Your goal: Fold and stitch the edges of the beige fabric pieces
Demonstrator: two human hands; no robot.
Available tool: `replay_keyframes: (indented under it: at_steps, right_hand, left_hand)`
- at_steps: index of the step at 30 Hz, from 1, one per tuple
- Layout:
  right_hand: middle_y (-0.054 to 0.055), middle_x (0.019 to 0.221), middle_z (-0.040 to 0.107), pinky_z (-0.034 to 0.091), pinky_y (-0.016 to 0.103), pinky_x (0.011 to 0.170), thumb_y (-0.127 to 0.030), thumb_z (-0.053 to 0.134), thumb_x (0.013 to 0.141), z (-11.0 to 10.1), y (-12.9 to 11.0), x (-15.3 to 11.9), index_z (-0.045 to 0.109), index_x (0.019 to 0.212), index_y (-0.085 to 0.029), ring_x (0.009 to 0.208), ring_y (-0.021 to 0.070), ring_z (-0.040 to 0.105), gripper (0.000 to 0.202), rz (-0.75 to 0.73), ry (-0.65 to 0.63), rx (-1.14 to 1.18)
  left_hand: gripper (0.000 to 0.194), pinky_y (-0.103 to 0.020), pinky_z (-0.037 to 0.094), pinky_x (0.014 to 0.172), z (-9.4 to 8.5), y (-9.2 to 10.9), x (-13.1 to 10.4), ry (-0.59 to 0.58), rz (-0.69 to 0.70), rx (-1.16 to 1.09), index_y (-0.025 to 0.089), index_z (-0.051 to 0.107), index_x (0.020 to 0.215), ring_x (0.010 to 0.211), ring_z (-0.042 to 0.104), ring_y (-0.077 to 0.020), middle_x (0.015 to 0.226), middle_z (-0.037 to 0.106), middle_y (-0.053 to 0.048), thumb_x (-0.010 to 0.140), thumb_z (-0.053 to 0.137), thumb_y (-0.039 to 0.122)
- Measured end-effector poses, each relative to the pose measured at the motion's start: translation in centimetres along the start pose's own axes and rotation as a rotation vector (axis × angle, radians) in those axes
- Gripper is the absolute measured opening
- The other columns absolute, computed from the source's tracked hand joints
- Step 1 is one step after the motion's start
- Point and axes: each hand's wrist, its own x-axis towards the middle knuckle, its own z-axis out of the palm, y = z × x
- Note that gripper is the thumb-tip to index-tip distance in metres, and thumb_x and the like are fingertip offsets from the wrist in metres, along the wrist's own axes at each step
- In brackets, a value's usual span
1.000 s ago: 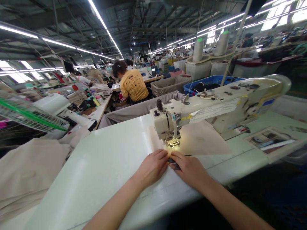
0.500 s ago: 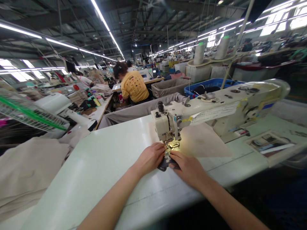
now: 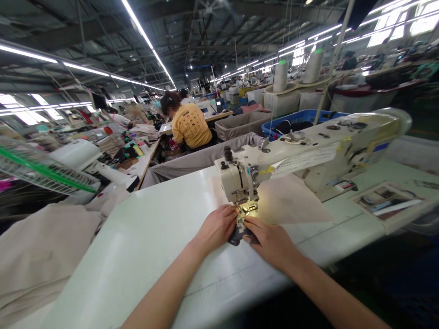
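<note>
A sewing machine [image 3: 274, 157] stands on a pale green table, its lamp lighting the needle area. Just in front of the presser foot lies a small dark fabric piece [image 3: 236, 235] with a light pattern. My left hand [image 3: 219, 226] presses on its left side, fingers together close to the foot. On the right side my right hand [image 3: 269, 240] grips the same piece, with the thumb low and the fingers near the foot. The fingers and machine head hide part of it. A flat beige cloth [image 3: 291, 201] lies beneath the machine arm.
Beige fabric [image 3: 44, 246] is heaped at the left, below a fan [image 3: 48, 164] with a green rim. A grey cloth bin [image 3: 202, 157] borders the table's far edge. Small tools lie in a tray [image 3: 380, 224] at right. A person in yellow [image 3: 191, 125] sits beyond.
The view has shifted slightly. Both hands stay on the dark fabric piece by the presser foot, with no clear movement of the piece.
</note>
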Motion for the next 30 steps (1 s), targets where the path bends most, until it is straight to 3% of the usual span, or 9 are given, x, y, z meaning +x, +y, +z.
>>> replay_keyframes:
  at_steps: [9, 15, 20, 25, 30]
  right_hand:
    - [0.008, 0.136, 0.063, 0.059, 0.040, 0.089, -0.022, 0.062, 0.094, -0.2, 0.1, 0.0, 0.067, 0.123, -0.018, 0.108, 0.0283, 0.069, 0.030, -0.002, 0.036, 0.060]
    - [0.010, 0.136, 0.063, 0.058, 0.038, 0.091, -0.020, 0.058, 0.094, -0.2, 0.8, -1.6, 0.063, 0.128, -0.016, 0.110, 0.0269, 0.068, 0.035, -0.020, 0.094, 0.082]
    - [0.011, 0.137, 0.062, 0.058, 0.038, 0.090, -0.020, 0.058, 0.093, -0.3, 0.7, -2.7, 0.063, 0.129, -0.017, 0.109, 0.0276, 0.069, 0.036, -0.043, 0.042, 0.041]
    - [0.012, 0.138, 0.062, 0.059, 0.039, 0.088, -0.021, 0.058, 0.095, -0.6, 0.2, -2.8, 0.063, 0.129, -0.015, 0.107, 0.0288, 0.070, 0.034, -0.046, -0.044, -0.048]
    - [0.013, 0.137, 0.062, 0.058, 0.037, 0.089, -0.021, 0.056, 0.097, -0.6, 0.2, -2.7, 0.063, 0.127, -0.016, 0.106, 0.0275, 0.070, 0.031, -0.055, -0.060, -0.089]
  left_hand:
    - [0.033, -0.045, 0.051, 0.100, -0.4, 0.4, -0.4, -0.033, -0.084, 0.037, 0.018, 0.059, 0.129, 0.120, 0.058, -0.0268, 0.130, 0.064, -0.010, 0.097, 0.052, 0.020]
    - [0.022, -0.042, 0.054, 0.096, -0.9, 4.7, -1.8, -0.071, -0.113, 0.001, 0.019, 0.065, 0.114, 0.110, 0.062, -0.0259, 0.119, 0.068, -0.010, 0.096, 0.058, 0.029]
    - [0.026, -0.045, 0.056, 0.095, -0.7, 7.3, -2.3, -0.117, -0.114, 0.062, 0.014, 0.062, 0.118, 0.111, 0.062, -0.0285, 0.120, 0.068, -0.012, 0.097, 0.054, 0.026]
    - [0.031, -0.049, 0.059, 0.090, -0.6, 7.4, -2.4, -0.143, -0.077, 0.174, 0.013, 0.059, 0.126, 0.111, 0.063, -0.0310, 0.125, 0.067, -0.013, 0.098, 0.054, 0.027]
    - [0.035, -0.046, 0.054, 0.103, 0.1, 6.7, -3.0, -0.056, -0.001, 0.129, 0.012, 0.056, 0.131, 0.124, 0.058, -0.0302, 0.130, 0.064, -0.015, 0.099, 0.051, 0.025]
